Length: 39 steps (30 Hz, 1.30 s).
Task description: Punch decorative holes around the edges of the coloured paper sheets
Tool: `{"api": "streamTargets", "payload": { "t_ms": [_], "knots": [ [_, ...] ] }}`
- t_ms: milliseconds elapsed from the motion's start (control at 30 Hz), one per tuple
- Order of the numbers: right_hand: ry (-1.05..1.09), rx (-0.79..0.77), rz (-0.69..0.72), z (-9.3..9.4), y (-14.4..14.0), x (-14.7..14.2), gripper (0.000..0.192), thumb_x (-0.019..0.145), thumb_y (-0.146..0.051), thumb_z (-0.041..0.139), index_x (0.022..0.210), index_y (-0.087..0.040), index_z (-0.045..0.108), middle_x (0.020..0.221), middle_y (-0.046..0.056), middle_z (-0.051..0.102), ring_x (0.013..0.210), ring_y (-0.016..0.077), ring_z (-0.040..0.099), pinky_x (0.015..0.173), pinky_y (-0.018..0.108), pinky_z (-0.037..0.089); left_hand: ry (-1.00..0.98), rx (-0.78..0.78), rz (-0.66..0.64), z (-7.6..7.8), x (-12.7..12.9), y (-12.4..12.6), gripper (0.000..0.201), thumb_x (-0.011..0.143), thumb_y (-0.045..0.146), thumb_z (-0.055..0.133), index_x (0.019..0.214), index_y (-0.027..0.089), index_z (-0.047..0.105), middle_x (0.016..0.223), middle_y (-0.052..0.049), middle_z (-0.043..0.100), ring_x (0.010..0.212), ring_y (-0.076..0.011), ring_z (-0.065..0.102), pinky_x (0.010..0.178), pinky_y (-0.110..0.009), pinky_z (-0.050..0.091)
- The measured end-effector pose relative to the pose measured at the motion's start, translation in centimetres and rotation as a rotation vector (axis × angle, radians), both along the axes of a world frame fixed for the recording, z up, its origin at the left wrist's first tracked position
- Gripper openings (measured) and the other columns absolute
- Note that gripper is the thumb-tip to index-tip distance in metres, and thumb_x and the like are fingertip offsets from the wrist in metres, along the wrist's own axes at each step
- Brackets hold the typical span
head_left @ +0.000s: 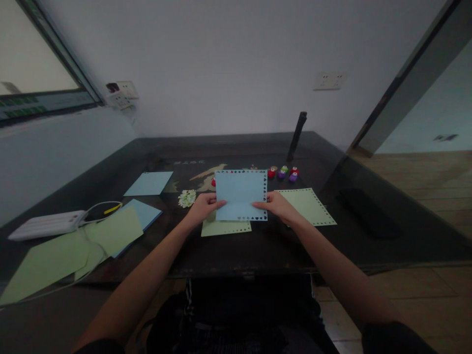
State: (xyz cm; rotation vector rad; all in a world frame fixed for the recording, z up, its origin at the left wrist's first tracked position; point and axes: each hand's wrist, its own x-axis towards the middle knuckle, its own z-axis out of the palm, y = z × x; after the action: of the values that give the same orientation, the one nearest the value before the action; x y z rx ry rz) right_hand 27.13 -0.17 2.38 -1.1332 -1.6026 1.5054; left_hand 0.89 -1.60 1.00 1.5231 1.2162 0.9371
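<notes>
A light blue sheet of paper (241,195) is held up in front of me by its two side edges. Small shapes are punched along its top edge, its right edge and part of its bottom edge. My left hand (203,209) pinches the left edge, thumb on the near face. On the right edge, my right hand (278,206) grips in the same way. Partly hidden behind the blue sheet lies a pale green sheet (224,228) with punched holes along its edge. Another punched green sheet (306,206) rests to the right, beyond my right hand.
Several small craft punches (282,172) in red, purple and green stand behind the sheets. Paper cut-outs (187,198) are heaped left of my hand. Blue paper (149,184), green sheets (55,260) and a white power strip (47,225) lie left. A black upright post (296,136) stands at the back.
</notes>
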Motion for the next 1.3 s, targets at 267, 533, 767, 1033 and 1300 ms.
{"api": "streamTargets", "payload": {
  "t_ms": [267, 533, 767, 1033, 1300],
  "knots": [
    [-0.013, -0.014, -0.044, -0.4, 0.3, 0.1, 0.014, 0.068, -0.024, 0.070, 0.078, -0.015, 0.067, 0.079, 0.007, 0.071, 0.068, 0.0176, 0.063, 0.067, 0.032, 0.051, 0.125, 0.125, 0.029, 0.7, 0.3, -0.1, 0.029, 0.076, 0.042, 0.059, 0.073, 0.014, 0.067, 0.069, -0.003, 0.068, 0.064, -0.0154, 0.060, 0.063, -0.028, 0.048],
    [0.108, 0.030, -0.217, -0.6, 1.1, 0.4, 0.016, 0.072, -0.023, 0.066, 0.085, -0.015, 0.066, 0.083, 0.007, 0.071, 0.065, 0.0180, 0.064, 0.064, 0.034, 0.054, 0.146, 0.186, 0.074, 0.4, -0.5, 0.5, 0.033, 0.082, 0.044, 0.050, 0.078, 0.014, 0.065, 0.066, -0.004, 0.067, 0.061, -0.0148, 0.060, 0.064, -0.028, 0.047],
    [0.140, 0.121, -0.293, -0.8, 1.7, 1.2, 0.025, 0.069, -0.027, 0.068, 0.088, -0.013, 0.066, 0.088, 0.008, 0.072, 0.073, 0.0212, 0.066, 0.068, 0.036, 0.054, 0.302, 0.226, 0.067, 0.1, -0.2, 0.1, 0.030, 0.082, 0.041, 0.050, 0.079, 0.015, 0.065, 0.067, -0.004, 0.069, 0.061, -0.0158, 0.062, 0.062, -0.026, 0.046],
    [0.149, 0.155, -0.339, -0.8, 2.0, 1.4, 0.021, 0.069, -0.022, 0.066, 0.088, -0.012, 0.067, 0.091, 0.009, 0.072, 0.076, 0.0213, 0.066, 0.072, 0.037, 0.053, 0.511, 0.315, 0.101, -0.5, -0.3, 0.5, 0.023, 0.082, 0.034, 0.049, 0.089, 0.018, 0.064, 0.073, -0.003, 0.070, 0.067, -0.0177, 0.065, 0.067, -0.029, 0.048],
    [0.145, 0.183, -0.356, -0.4, 1.7, 1.9, 0.020, 0.071, -0.021, 0.065, 0.089, -0.013, 0.068, 0.092, 0.009, 0.072, 0.079, 0.0218, 0.066, 0.076, 0.040, 0.052, 0.665, 0.568, 0.263, -0.5, -1.4, 3.9, 0.022, 0.080, 0.022, 0.050, 0.097, 0.018, 0.063, 0.101, -0.008, 0.065, 0.092, -0.0204, 0.060, 0.084, -0.034, 0.047]
  ]
}}
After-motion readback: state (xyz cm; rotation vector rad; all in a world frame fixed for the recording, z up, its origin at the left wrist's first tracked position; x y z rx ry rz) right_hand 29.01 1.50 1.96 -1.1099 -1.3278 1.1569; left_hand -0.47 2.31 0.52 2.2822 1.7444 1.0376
